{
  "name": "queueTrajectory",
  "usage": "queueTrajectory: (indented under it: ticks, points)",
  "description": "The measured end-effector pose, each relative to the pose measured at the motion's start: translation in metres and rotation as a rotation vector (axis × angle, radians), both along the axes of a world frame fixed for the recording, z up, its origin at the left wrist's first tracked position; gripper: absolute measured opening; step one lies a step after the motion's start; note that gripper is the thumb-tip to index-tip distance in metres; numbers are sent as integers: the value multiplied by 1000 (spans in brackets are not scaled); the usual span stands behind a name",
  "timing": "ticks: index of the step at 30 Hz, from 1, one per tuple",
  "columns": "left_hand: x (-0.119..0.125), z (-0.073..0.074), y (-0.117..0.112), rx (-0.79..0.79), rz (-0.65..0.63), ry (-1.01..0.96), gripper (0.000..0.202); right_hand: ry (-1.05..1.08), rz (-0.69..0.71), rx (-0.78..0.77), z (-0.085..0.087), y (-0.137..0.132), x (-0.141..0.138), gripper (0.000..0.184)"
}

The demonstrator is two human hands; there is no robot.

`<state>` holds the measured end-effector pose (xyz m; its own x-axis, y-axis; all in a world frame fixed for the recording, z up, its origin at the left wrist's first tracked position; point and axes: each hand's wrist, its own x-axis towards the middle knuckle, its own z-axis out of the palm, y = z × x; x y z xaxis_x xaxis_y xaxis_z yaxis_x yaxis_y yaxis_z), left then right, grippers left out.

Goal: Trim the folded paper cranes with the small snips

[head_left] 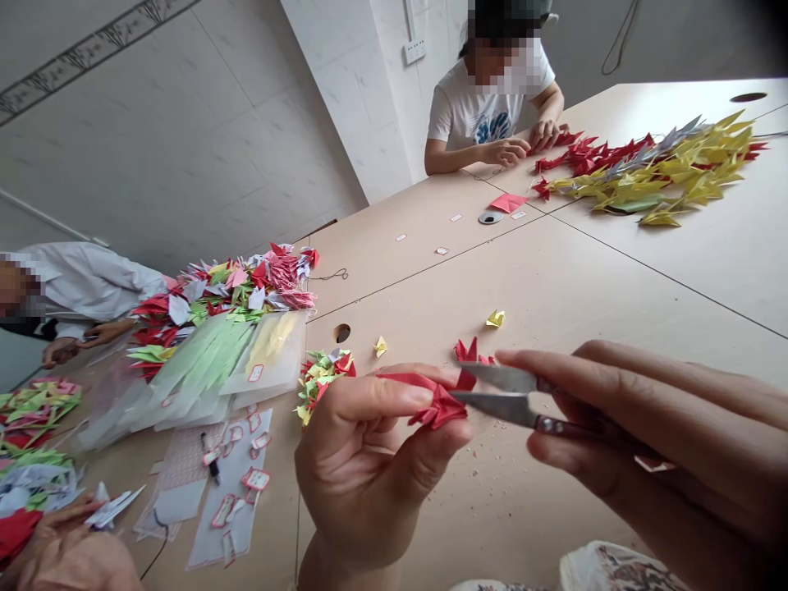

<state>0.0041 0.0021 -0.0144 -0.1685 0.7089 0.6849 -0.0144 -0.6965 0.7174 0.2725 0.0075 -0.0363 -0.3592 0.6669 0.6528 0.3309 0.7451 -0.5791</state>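
We count one red folded paper piece (442,408) and one pair of scissors (505,408) in the two hands at the lower centre and lower right of the frame, with two small yellow folded pieces (495,318) resting on the table (584,287) beyond them. Three other people share the scene: one in a printed T-shirt (492,123) at upper right of centre, one in white sleeves (92,279) at the left edge, and one whose hands (74,558) show at lower left. The red paper is crisp, creased and pointed; the scissors have bare metal blades and dark handles. We see yellow, red and grey paper in a spiky heap (677,176) at upper right, and cloudy, translucent plastic bags (203,369) beside a multicoloured pile (234,283) at left. The left hand (369,443) pinches the red piece between thumb and fingers, palm side toward us. The right hand (695,431) grips the scissors' handles, fingers stretched leftward, the blades parted and their tips at the red paper; whether they touch it, we cannot tell.
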Motion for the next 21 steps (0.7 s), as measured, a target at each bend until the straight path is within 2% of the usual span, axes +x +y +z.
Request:
queueTrajectory:
  ticks: [3,6,9,13,17,21]
  points:
    - [-5,-3,1,-42,35,-8,21,3,-17,-3,7,0,-6,87]
    - [-6,0,1,0,27,15,23,-17,-34,-30,12,-2,-12,74]
    - [-2,12,3,-96,26,55,26,-72,-80,-42,13,-3,-15,60]
    - [11,37,15,-227,35,108,51,-83,-88,7,12,1,-16,52]
    - [22,55,23,-239,44,130,56,-74,-89,51,13,4,-15,49]
    - [28,62,19,-210,51,152,58,-97,-85,73,11,3,-13,51]
